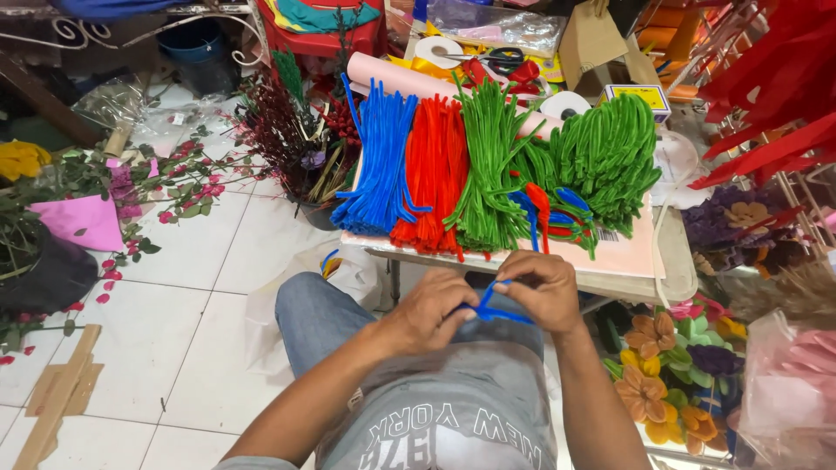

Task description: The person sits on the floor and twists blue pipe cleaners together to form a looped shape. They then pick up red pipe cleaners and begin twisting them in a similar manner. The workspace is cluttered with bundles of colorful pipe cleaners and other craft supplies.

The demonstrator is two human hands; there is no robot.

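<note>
Blue pipe cleaner point(492, 306) — held over the lap between both hands, just below the near edge of the table point(675, 261).

Left hand point(429, 313): grip closed, thumb and fingers pinched on the stem's left part. Most of that part is covered by the fingers.

Right hand point(540, 287): grip closed, fingertips point(508, 279) pinching a bent-up end of the stem; a further length runs under the palm toward the right.

Orientation: long axis roughly left to right across the lap, with a short arm rising toward the right fingertips, so the stem shows a bend or crossing at its middle. Whether one stem or two twisted together — cannot be told; the hands hide the ends.

On the table, bundles of pipe cleaners laid side by side, long axes running away from the person: blue bundle point(380, 161), red bundle point(437, 174), green bundle point(488, 165), and a curled green heap point(610, 157) at the right. A few loose blue and red stems point(544, 209) lie across the front of the green.

Beyond: pink paper roll point(392, 77), partly hidden by the bundles; tape rolls point(438, 50); scissors point(501, 59).

Right of the table, finished flowers point(666, 374) in orange, yellow and purple, cut off by the frame edge. Left, on the tiled floor point(192, 322), rose stems point(148, 187).
</note>
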